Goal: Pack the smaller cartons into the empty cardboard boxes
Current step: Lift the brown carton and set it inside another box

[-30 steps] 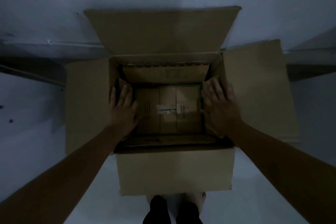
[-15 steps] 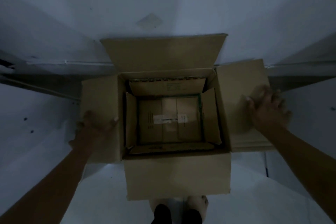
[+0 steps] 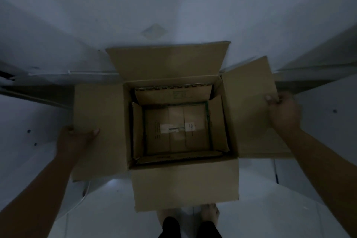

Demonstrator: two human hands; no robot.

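Observation:
A large brown cardboard box (image 3: 185, 183) stands open on the floor in front of me, all its top flaps spread outward. Down inside it sits a smaller carton (image 3: 176, 129) with its own flaps standing up and a white label on its bottom. My left hand (image 3: 74, 140) grips the outer edge of the left flap (image 3: 100, 127), thumb on top. My right hand (image 3: 284, 110) pinches the outer edge of the right flap (image 3: 251, 110), which is lifted and tilted.
The box rests on a pale tiled floor (image 3: 108, 208) against a grey wall (image 3: 173, 6). My bare feet (image 3: 208, 212) and dark trouser legs show just below the box. A thin cable (image 3: 83, 197) runs along the floor at the lower left. The light is dim.
Both hands left the inside of the box, moved outward and took hold of the left and right flap edges. The right flap has risen. The view has pulled back and up.

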